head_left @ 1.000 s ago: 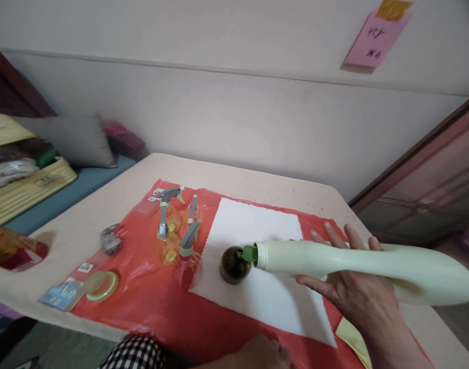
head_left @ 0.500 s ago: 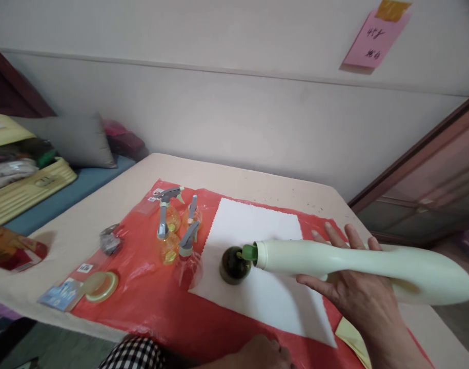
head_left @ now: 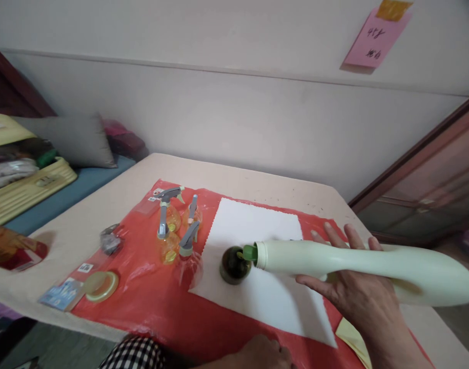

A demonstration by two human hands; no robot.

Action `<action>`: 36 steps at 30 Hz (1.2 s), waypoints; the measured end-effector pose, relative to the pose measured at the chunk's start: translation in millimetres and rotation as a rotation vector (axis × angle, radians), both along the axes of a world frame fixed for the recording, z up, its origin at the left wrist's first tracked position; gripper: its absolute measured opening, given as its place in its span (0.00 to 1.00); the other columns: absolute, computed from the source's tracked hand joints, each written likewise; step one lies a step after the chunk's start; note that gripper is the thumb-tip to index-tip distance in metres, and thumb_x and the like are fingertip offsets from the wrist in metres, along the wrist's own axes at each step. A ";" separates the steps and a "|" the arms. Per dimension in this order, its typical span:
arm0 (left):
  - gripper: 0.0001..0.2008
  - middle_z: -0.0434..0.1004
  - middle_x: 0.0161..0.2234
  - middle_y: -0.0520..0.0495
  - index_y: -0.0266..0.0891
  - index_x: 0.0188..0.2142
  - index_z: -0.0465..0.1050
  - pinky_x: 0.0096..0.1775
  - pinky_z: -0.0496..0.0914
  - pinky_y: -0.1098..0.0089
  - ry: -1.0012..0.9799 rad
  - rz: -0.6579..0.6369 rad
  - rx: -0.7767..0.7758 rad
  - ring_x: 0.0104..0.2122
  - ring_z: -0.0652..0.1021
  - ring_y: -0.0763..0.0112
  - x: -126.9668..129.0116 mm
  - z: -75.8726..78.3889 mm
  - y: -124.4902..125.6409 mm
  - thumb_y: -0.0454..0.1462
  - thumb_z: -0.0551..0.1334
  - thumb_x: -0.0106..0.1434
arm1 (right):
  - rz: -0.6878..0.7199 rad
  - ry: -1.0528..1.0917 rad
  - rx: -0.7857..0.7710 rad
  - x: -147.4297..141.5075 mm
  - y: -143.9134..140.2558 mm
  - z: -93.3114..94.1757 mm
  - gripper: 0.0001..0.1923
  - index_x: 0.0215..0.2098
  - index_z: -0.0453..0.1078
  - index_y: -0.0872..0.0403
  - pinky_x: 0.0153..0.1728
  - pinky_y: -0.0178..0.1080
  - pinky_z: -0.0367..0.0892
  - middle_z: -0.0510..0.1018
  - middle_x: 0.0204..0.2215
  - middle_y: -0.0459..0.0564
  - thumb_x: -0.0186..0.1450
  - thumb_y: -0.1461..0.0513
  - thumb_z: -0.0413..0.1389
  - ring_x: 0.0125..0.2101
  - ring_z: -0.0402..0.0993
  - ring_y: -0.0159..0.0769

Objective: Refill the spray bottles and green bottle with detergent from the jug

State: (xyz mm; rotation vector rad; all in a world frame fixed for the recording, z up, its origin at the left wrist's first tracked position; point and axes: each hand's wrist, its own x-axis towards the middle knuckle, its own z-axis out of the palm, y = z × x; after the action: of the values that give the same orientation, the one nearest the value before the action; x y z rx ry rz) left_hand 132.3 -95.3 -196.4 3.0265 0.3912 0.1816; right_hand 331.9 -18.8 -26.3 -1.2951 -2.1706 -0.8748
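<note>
One pale-green bottle (head_left: 357, 266) tipped sideways, green nozzle

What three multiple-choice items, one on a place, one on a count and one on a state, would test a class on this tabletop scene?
1. Where does the small dark container stand?
A. on the white sheet
B. on the bare table
C. on the yellow lid

2. How many spray bottles with grey triggers stand on the red mat?
A. one
B. three
C. six

3. How is the pale green bottle held?
A. upright
B. upside down
C. tipped on its side

Answers:
1. A, since it sits at the left edge of the white sheet, which lies on the red mat.
2. B, since three spray bottles stand grouped left of the sheet.
3. C, since the right hand holds it nearly level, its green spout at the container's mouth.
</note>
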 end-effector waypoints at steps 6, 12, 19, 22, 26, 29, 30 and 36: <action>0.10 0.81 0.25 0.49 0.41 0.34 0.77 0.14 0.44 0.71 -0.002 -0.008 -0.001 0.18 0.76 0.69 2.0 -2.3 0.0 0.43 0.68 0.69 | -0.012 0.003 -0.014 -0.3 0.5 1.2 0.46 0.80 0.43 0.46 0.70 0.74 0.49 0.68 0.71 0.62 0.73 0.37 0.50 0.75 0.53 0.66; 0.09 0.82 0.25 0.49 0.41 0.33 0.77 0.15 0.47 0.72 -0.025 -0.003 -0.015 0.18 0.75 0.69 3.7 -6.6 0.1 0.42 0.69 0.67 | -0.008 -0.008 -0.018 -1.5 0.8 3.4 0.46 0.80 0.40 0.46 0.70 0.75 0.49 0.70 0.69 0.63 0.73 0.37 0.48 0.74 0.53 0.67; 0.10 0.80 0.24 0.49 0.40 0.32 0.76 0.17 0.48 0.73 -0.055 0.003 0.005 0.17 0.74 0.71 3.9 -11.7 0.0 0.42 0.70 0.67 | -0.022 -0.019 -0.011 -1.9 0.0 4.0 0.46 0.81 0.40 0.45 0.70 0.74 0.49 0.68 0.70 0.63 0.73 0.38 0.49 0.75 0.53 0.65; 0.13 0.79 0.23 0.50 0.40 0.30 0.75 0.18 0.48 0.74 -0.089 0.015 0.044 0.16 0.72 0.72 3.6 -13.2 -1.1 0.44 0.70 0.68 | -0.021 -0.023 -0.017 -1.5 -0.2 3.6 0.47 0.80 0.41 0.46 0.70 0.74 0.49 0.69 0.70 0.64 0.73 0.37 0.49 0.75 0.53 0.66; 0.13 0.78 0.22 0.52 0.40 0.30 0.73 0.18 0.46 0.74 -0.125 0.020 0.086 0.17 0.73 0.73 3.3 -12.4 -2.9 0.44 0.70 0.67 | -0.023 -0.015 -0.016 -0.1 -0.2 1.1 0.46 0.80 0.44 0.47 0.70 0.74 0.50 0.70 0.70 0.63 0.73 0.37 0.49 0.75 0.53 0.66; 0.13 0.78 0.22 0.51 0.40 0.30 0.73 0.17 0.46 0.73 -0.114 0.021 0.088 0.17 0.73 0.72 3.2 -11.0 -3.2 0.43 0.71 0.66 | -0.021 -0.004 -0.010 0.4 -0.2 -0.4 0.46 0.80 0.45 0.49 0.70 0.74 0.50 0.70 0.69 0.64 0.73 0.37 0.49 0.75 0.52 0.66; 0.13 0.78 0.22 0.51 0.40 0.30 0.74 0.17 0.46 0.73 -0.103 0.015 0.083 0.17 0.73 0.72 3.0 -10.6 -3.0 0.43 0.71 0.66 | -0.023 -0.001 -0.010 0.2 -0.2 -0.6 0.46 0.80 0.46 0.50 0.70 0.74 0.49 0.70 0.69 0.64 0.73 0.37 0.49 0.75 0.52 0.66; 0.12 0.79 0.24 0.49 0.40 0.32 0.75 0.16 0.46 0.73 -0.059 -0.009 0.049 0.17 0.73 0.71 0.7 -9.1 -1.3 0.43 0.70 0.66 | -0.023 0.020 0.001 -2.7 -0.7 1.7 0.46 0.80 0.45 0.47 0.72 0.72 0.48 0.69 0.71 0.61 0.73 0.38 0.50 0.75 0.53 0.65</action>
State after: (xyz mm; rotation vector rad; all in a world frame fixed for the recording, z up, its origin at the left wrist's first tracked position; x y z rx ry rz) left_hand 133.0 -96.7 -205.5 3.0615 0.3741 0.2837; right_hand 329.2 -19.5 -24.6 -1.3246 -2.1432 -0.8680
